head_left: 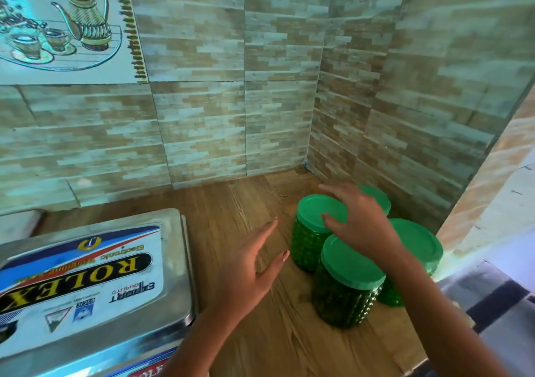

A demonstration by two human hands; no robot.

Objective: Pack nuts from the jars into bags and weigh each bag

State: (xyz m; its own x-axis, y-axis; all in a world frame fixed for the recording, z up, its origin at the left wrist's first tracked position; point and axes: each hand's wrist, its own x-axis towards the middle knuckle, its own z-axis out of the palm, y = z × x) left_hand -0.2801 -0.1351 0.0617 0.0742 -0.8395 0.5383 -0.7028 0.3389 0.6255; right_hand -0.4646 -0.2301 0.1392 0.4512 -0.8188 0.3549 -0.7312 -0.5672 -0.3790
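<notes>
Wooden counter (pixel 237 200), farthest green-lidded jar (pixel 377 198) mostly hidden behind right hand (pixel 359 220)

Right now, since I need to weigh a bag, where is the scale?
The scale sits lower left in the head view on the wooden counter, left of the left hand and the green-lidded jars.

We find four green-lidded plastic jars (pixel 347 278) clustered on the wooden surface (pixel 231 203) by its back right corner, the steel-topped weighing scale (pixel 173 263) left of them.
</notes>
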